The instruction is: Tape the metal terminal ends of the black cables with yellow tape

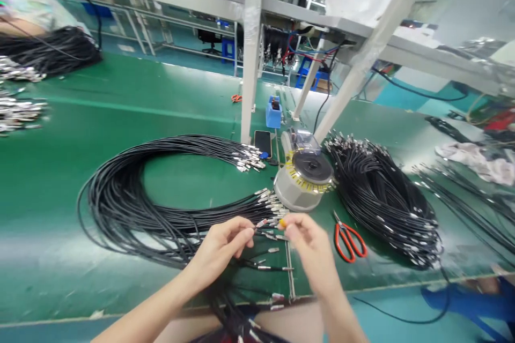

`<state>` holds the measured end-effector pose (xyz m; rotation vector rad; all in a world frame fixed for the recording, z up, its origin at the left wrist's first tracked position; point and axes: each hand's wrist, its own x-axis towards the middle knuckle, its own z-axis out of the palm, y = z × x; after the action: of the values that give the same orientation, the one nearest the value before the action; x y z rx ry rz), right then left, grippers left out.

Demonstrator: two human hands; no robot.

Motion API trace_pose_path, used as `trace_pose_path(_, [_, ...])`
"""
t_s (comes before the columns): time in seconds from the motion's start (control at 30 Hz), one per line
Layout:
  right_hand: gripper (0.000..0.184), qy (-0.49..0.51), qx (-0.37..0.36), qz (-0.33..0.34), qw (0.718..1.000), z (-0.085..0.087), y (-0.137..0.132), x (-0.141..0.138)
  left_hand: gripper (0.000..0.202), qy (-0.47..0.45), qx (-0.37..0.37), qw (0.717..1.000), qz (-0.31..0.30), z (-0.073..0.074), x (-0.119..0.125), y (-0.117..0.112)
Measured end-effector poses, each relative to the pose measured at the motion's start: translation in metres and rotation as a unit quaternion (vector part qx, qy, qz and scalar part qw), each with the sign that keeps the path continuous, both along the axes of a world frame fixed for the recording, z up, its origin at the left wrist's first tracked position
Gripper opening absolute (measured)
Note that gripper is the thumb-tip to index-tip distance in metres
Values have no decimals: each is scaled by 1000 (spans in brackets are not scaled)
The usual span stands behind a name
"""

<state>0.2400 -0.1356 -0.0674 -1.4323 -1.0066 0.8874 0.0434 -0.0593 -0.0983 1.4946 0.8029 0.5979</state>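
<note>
My left hand (219, 252) pinched shut on a cable (261, 223) end | my right hand (309, 252) clamping a yellow piece (282, 223) | coil (132, 209) and scissors (349, 241) on green desk (120, 118)

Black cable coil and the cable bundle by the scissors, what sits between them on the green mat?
The head view shows a round grey machine with a dark reel on top, between the black cable coil and the black cable bundle.

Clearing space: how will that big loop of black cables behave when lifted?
The loop of black cables looks floppy, since the thin strands lie in loose curves. No ties show, so it may slide apart. The metal ends could snag.
</note>
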Motion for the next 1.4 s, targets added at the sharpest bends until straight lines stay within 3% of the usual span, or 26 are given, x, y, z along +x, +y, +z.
trace_pose_path(0.1, [16, 89, 0, -13, 996, -23, -2, -35, 28, -4, -7, 1000, 3, 0, 0, -1])
trace_pose_path(0.17, [15, 118, 6, -16, 993, -30, 1, -44, 28, 8, 6, 1000, 9, 0, 0, -2])
trace_pose_path(0.33, [14, 132, 9, -28, 991, -30, 7, -50, 27, 34, 50, 998, 26, 3, 1, -4])
trace_pose_path(0.77, [19, 181, 16, -81, 980, -44, 10, -64, 28, 35, 60, 997, 32, 6, 1, -7])
trace_pose_path(1.4, [18, 180, 20, -86, 980, -49, 4, -64, 25, 30, 78, 996, 28, 5, -1, -8])
